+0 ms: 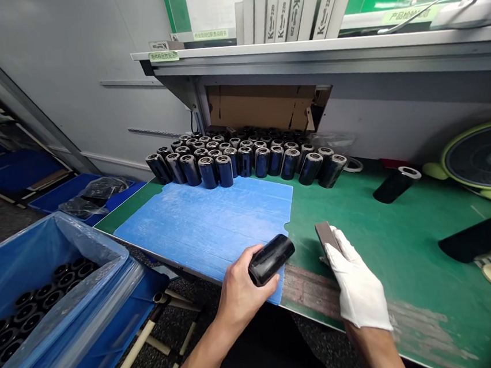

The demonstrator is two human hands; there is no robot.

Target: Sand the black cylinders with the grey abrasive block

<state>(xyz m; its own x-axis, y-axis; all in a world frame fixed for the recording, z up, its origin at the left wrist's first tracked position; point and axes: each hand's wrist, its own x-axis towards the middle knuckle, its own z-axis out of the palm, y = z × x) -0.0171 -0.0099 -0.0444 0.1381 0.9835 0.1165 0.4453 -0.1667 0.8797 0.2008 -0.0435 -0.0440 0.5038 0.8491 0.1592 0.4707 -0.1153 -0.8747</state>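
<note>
A glossy black cylinder (pixel 273 259) lies tilted in my bare left hand (pixel 243 285), whose fingers and thumb wrap round its lower end. My right hand (pixel 359 283) wears a white glove and grips a flat grey-brown block (pixel 326 235), which points up and away from the palm. The two hands are apart, over the front edge of the green table (pixel 356 214). Under the black cylinder lies a blue sheet (pixel 214 221). Beyond the sheet, several dark cylinders with shiny rims (pixel 224 170) stand in packed rows.
At the left is a blue bin (pixel 98 236) lined with clear plastic, holding several black cylinders. Two more cylinders (pixel 395 185) (pixel 481 239) are at the right, near a green fan (pixel 486 158). A shelf (pixel 258 48) with grey-white blocks (pixel 290 17) crosses above the table.
</note>
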